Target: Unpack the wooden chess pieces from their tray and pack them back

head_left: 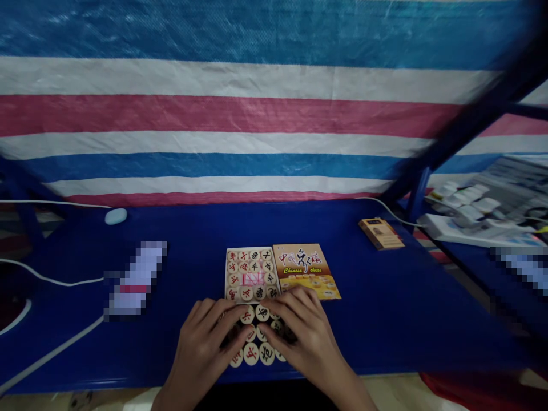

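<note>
Round, pale Chinese chess pieces (250, 354) with red and black characters lie in close rows on the blue table near its front edge. My left hand (203, 331) curls around their left side, its thumb and index finger touching pieces. From the right, my right hand (310, 328) curls round the same group, fingertips on the top row and thumb on the middle one. My palms and fingers hide some outer pieces. Just beyond stands a white open box (252, 249) filled with more pieces, and a pink-marked patch (254, 278) shows in its middle.
The box's printed lid (306, 271) lies right of the open box. A blurred-out phone-like object (137, 279) and white cables are at left, with a pale blue case (116, 216) behind. A brown carton (381, 234) and a power strip (471, 231) are at right.
</note>
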